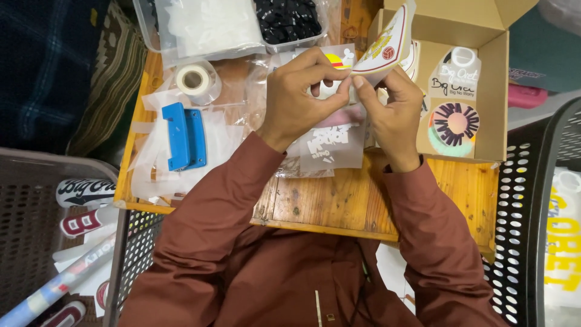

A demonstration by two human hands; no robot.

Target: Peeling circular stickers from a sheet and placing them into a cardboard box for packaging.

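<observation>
Over a wooden table [339, 203], the left hand [299, 97] and right hand [393, 112] pinch a printed sticker sheet [387, 45], fingertips closed on its edge. A blue hole punch [184, 136] lies to the left, an open cardboard box [484, 91] to the right.

The only bare stretch is the near strip of the wooden table [339, 206], between the two sleeves, where a hand could slide in from the front edge. To the left the way is taken up by the blue hole punch [184, 136], the tape roll [193, 79] and loose clear film, and the far edge is walled by the plastic tray [151, 30]. On the right the open cardboard box [493, 91] blocks passage, and the perforated baskets [520, 212] seem to hem in both sides.
</observation>
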